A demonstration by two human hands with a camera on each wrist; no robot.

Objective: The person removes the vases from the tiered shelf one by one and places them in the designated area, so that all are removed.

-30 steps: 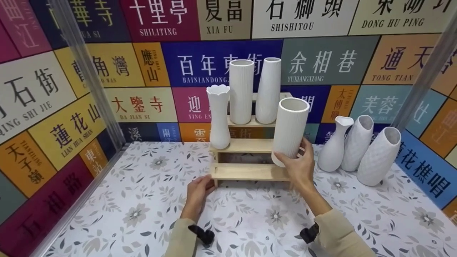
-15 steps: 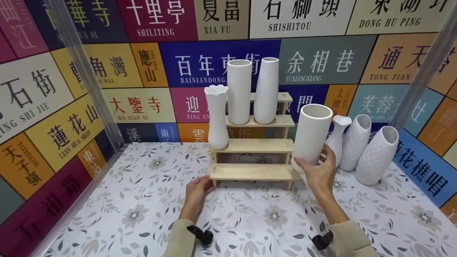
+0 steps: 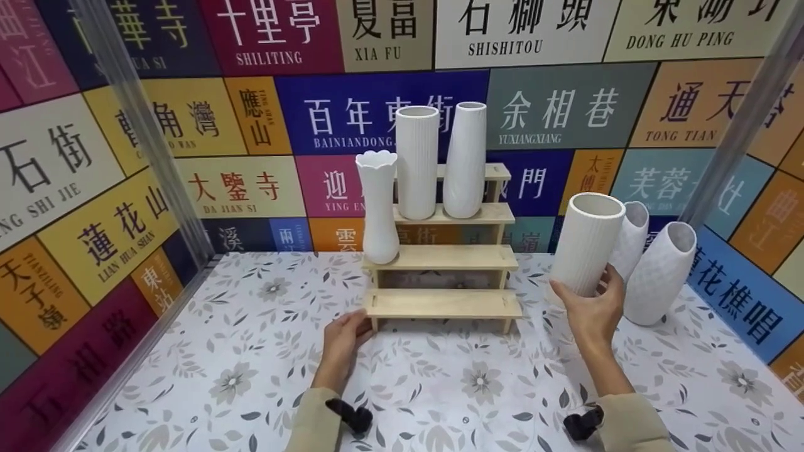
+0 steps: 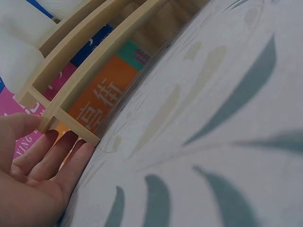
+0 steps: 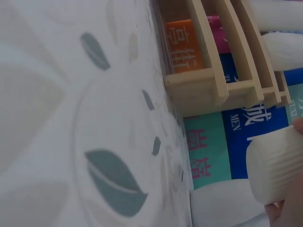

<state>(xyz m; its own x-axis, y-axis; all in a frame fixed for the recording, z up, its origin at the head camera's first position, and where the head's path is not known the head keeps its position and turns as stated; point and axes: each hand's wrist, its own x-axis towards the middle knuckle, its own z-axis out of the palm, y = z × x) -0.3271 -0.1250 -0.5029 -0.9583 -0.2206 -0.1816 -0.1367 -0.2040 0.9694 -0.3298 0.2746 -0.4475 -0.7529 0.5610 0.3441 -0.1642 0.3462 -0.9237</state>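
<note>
In the head view, the right hand (image 3: 593, 311) grasps the lower part of a white ribbed cylindrical vase (image 3: 584, 251), right of the four-tier wooden stand (image 3: 443, 304) and partly hiding another white vase (image 3: 635, 242). Its mouth faces up, the long axis near vertical, top leaning slightly rightward. In the left wrist view, the left hand (image 4: 38, 187) grips the stand's lowest tier at its end. In the right wrist view, the ribbed vase's base points toward the floral tablecloth (image 5: 42, 118), apart from it.

The head view is bright and evenly lit, its edges stretched. Both wrist views are dimmer and hazy, and they bow the wooden stand (image 5: 215, 56).
</note>
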